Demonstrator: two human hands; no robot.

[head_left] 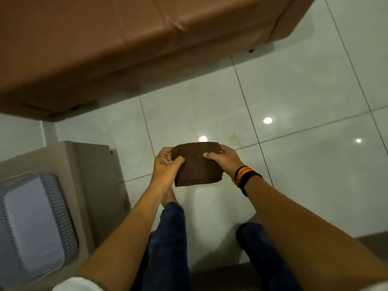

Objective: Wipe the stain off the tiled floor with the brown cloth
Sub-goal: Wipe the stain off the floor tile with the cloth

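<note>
A folded brown cloth (196, 164) is held in the air above the floor, between both hands. My left hand (167, 166) grips its left edge and my right hand (225, 159) grips its right edge; that wrist wears striped bands. A faint yellowish stain (236, 138) lies on the glossy white tiled floor (304, 164), just beyond and to the right of the cloth, beside a grout line. The cloth does not touch the floor.
A bed with a brown cover (105, 43) fills the upper left. A beige cabinet (92, 175) stands at the left with a pale plastic basket (31, 223) on it. My legs in dark blue trousers (172, 238) are below the hands.
</note>
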